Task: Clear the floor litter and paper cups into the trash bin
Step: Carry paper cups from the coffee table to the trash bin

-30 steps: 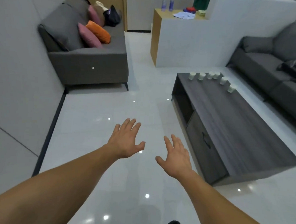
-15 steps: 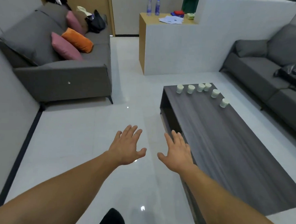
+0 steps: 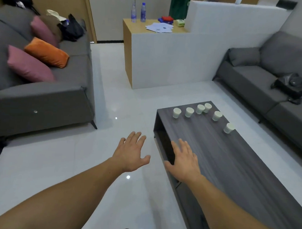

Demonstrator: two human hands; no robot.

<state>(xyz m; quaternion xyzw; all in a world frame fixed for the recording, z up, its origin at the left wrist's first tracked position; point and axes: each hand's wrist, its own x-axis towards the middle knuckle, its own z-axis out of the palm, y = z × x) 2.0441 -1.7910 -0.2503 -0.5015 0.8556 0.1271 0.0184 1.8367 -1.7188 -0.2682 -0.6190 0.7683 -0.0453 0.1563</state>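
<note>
Several white paper cups (image 3: 189, 112) stand in a loose row at the far end of a dark wood coffee table (image 3: 235, 165). My left hand (image 3: 131, 153) is stretched out over the white floor with fingers spread, holding nothing. My right hand (image 3: 183, 160) hovers flat over the table's near left edge, fingers straight and empty. Both hands are well short of the cups. No trash bin and no floor litter show in this view.
A grey sofa (image 3: 41, 97) with pink and orange cushions stands at the left. Another grey sofa (image 3: 265, 82) with a black bag is at the right. A white partition with a wooden counter (image 3: 139, 27) carrying bottles and papers stands behind. Glossy white floor (image 3: 59, 161) lies between.
The view has moved forward and to the right along the table; the cups look nearer. Both hands stay outstretched and empty, the right one now over the table edge.
</note>
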